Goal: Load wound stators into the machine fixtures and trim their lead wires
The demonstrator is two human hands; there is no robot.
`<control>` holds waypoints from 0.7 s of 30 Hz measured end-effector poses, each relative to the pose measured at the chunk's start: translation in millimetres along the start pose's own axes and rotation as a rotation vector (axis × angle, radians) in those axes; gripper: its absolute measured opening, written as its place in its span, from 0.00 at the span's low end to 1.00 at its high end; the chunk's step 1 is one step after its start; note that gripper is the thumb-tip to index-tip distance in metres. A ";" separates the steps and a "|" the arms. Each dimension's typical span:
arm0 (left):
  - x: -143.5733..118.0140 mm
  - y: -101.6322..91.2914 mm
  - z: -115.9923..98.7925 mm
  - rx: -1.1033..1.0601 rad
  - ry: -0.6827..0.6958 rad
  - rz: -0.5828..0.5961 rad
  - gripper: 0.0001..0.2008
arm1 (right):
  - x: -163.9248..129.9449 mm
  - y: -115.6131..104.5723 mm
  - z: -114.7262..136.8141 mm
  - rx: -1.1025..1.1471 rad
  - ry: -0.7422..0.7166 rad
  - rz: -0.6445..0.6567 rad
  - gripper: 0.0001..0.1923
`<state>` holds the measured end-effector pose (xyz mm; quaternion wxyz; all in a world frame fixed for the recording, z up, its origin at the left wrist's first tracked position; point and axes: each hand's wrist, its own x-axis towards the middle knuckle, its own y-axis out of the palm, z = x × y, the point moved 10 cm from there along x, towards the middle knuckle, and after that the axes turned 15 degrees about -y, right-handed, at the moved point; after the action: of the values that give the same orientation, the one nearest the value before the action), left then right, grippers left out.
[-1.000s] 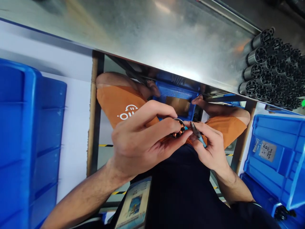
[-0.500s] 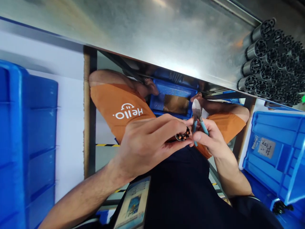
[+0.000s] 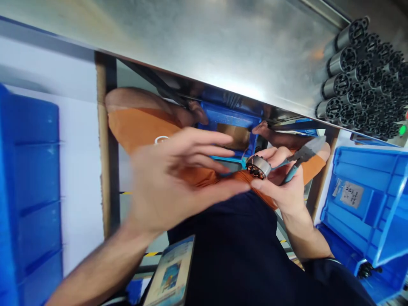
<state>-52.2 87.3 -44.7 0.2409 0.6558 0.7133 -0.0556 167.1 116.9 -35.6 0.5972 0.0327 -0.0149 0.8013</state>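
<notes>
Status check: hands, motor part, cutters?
Left hand open, blurred, fingers spread beside motor part. Right hand grips motor part and cutters. Nothing between them.

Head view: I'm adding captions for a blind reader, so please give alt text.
The right hand holds a small motor stator and blue-handled cutters. The blurred left hand, fingers spread, is beside the stator. Blue bins flank the person under a metal shelf.

Left hand point(image 3: 172, 178) motion-blurred, fingers indistinct
</notes>
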 end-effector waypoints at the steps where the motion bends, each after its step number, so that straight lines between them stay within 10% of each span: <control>1: 2.5 19.8 4.6 -0.041 -0.026 0.044 0.33 | 0.8 2.1 4.1 -0.039 -0.045 -0.004 0.17; 5: 8.4 56.8 18.0 -0.160 -0.117 0.121 0.22 | 2.5 -2.6 15.7 -0.193 -0.132 -0.007 0.16; 21: 3.0 67.0 0.4 0.137 0.069 0.112 0.16 | 3.8 -15.0 23.5 -0.315 -0.128 0.055 0.11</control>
<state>12.3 98.8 -30.4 0.1737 0.7113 0.6777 -0.0681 181.2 123.3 -12.1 0.5708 -0.0109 -0.1791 0.8012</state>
